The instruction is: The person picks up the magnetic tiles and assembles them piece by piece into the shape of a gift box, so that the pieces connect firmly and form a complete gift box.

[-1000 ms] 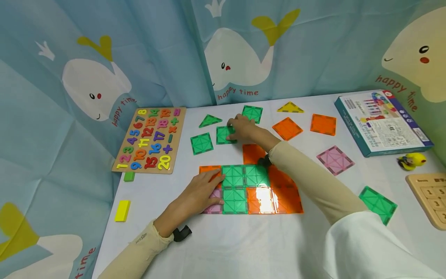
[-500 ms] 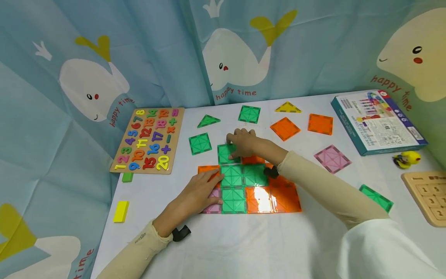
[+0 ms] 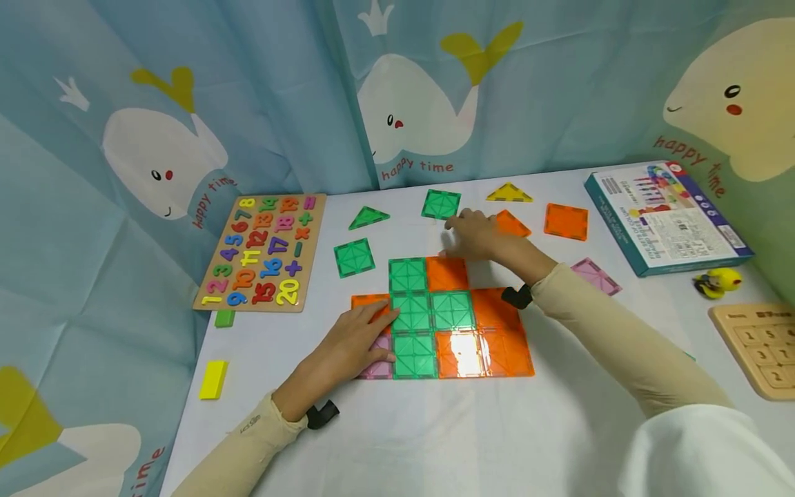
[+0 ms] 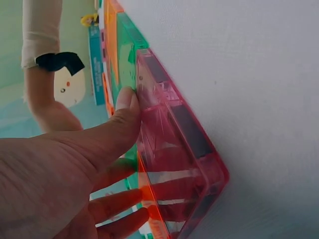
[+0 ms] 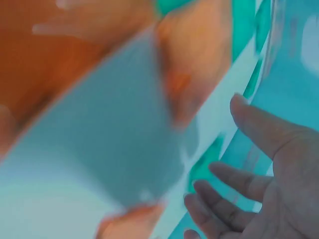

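Observation:
Flat see-through magnetic tiles lie joined on the white cloth, among them green tiles (image 3: 414,355) and orange tiles (image 3: 497,308). My left hand (image 3: 350,339) rests with extended fingers over the left end, touching a pink tile (image 4: 167,119) and an orange tile (image 3: 365,299). A green tile (image 3: 407,276) sits in the top row, beside an orange tile (image 3: 448,274). Beyond that row, my right hand (image 3: 477,235) hovers with nothing in its fingers, partly covering a loose orange tile (image 3: 513,222). In the right wrist view the right fingers (image 5: 244,178) are spread and loose.
Loose around the back lie a green square (image 3: 442,204), another green square (image 3: 355,257), a green triangle (image 3: 369,217), a yellow triangle (image 3: 510,192) and an orange square (image 3: 566,221). A number board (image 3: 261,252) stands left; a box (image 3: 667,217) and wooden board (image 3: 760,348) lie right.
My right hand drew a green tile toward me to the top row beside the orange tile, let go, then moved right and away. My left hand has stayed put.

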Motion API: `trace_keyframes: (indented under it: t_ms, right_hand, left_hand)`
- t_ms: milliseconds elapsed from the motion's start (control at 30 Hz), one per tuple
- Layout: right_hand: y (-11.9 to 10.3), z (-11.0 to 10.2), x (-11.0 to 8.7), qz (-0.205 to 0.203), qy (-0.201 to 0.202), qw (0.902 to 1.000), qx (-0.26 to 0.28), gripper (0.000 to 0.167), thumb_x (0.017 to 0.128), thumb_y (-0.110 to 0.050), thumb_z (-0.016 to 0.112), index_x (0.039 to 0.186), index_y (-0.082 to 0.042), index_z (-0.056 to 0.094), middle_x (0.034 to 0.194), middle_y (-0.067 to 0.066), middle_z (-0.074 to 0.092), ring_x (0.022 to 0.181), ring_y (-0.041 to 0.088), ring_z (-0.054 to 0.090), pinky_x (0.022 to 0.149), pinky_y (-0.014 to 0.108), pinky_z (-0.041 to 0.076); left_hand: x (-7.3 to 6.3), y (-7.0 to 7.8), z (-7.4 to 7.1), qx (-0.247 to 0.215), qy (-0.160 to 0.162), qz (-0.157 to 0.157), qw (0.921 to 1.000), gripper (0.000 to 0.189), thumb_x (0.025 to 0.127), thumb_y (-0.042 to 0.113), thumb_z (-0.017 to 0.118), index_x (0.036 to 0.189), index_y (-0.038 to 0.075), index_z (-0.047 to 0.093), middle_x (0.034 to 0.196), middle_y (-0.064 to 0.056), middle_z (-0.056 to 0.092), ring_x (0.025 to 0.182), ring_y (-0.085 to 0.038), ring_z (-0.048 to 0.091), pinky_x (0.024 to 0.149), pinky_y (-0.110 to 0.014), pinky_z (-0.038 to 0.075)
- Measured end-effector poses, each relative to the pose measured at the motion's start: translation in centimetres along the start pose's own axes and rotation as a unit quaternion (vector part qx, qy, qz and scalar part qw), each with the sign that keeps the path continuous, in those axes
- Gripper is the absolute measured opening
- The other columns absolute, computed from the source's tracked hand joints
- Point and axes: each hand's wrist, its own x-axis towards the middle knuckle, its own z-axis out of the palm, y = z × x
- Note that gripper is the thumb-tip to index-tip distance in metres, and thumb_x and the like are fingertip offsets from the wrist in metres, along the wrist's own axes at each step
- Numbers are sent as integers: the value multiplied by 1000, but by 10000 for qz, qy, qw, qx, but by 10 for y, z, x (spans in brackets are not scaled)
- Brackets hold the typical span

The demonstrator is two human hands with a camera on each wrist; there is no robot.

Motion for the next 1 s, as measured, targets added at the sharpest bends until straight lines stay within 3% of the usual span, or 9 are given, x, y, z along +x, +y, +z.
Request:
trace_keyframes:
  t_ms: [200, 300, 467, 667, 833, 1000]
  right_hand:
    - [53, -13, -15, 1210, 185, 9918, 362, 83, 98, -44, 75, 151, 9, 39, 153, 39, 33, 138, 55, 33, 114, 73, 26]
    - [67, -11, -26, 1471, 188, 9883, 355, 88, 97, -45, 76, 149, 13, 36, 147, 42, 34, 131, 56, 36, 113, 72, 28]
    - [80, -2, -40, 1502, 322, 9876, 340, 84, 96, -44, 77, 142, 15, 38, 133, 40, 43, 122, 53, 41, 103, 66, 32]
    - [85, 12, -64, 1351, 761, 9872, 371, 80, 96, -45, 75, 139, 14, 40, 123, 41, 48, 117, 55, 44, 99, 68, 29]
    - [78, 30, -88, 1391, 1148, 9831, 327, 71, 96, -46, 75, 127, 11, 45, 109, 36, 48, 107, 55, 46, 90, 67, 32]
    - [68, 44, -114, 1463, 1224, 9816, 119, 70, 94, -49, 76, 120, 9, 48, 99, 30, 46, 98, 52, 46, 83, 61, 34]
  left_hand:
    - [5, -1, -1, -40, -36, -66, 10000, 83, 94, 44, 77, 162, 11, 44, 169, -16, 35, 151, -42, 37, 123, -61, 32]
    - [7, -2, -2, 16, -49, -72, 10000, 83, 94, 45, 77, 162, 11, 44, 168, -16, 35, 151, -42, 37, 123, -61, 32]
    - [9, -3, -4, 51, -20, -78, 10000, 83, 93, 45, 78, 161, 11, 45, 168, -16, 36, 151, -41, 38, 123, -61, 32]
    - [9, -3, -5, -38, -27, -79, 10000, 84, 93, 45, 78, 162, 11, 43, 168, -16, 35, 151, -41, 37, 124, -60, 29]
    - [9, -4, -3, 9, 6, -59, 10000, 84, 93, 45, 77, 162, 12, 44, 168, -16, 36, 151, -40, 37, 124, -60, 30]
    - [8, -3, -4, 45, -25, -79, 10000, 84, 93, 46, 77, 162, 12, 43, 168, -15, 36, 152, -40, 36, 125, -59, 29]
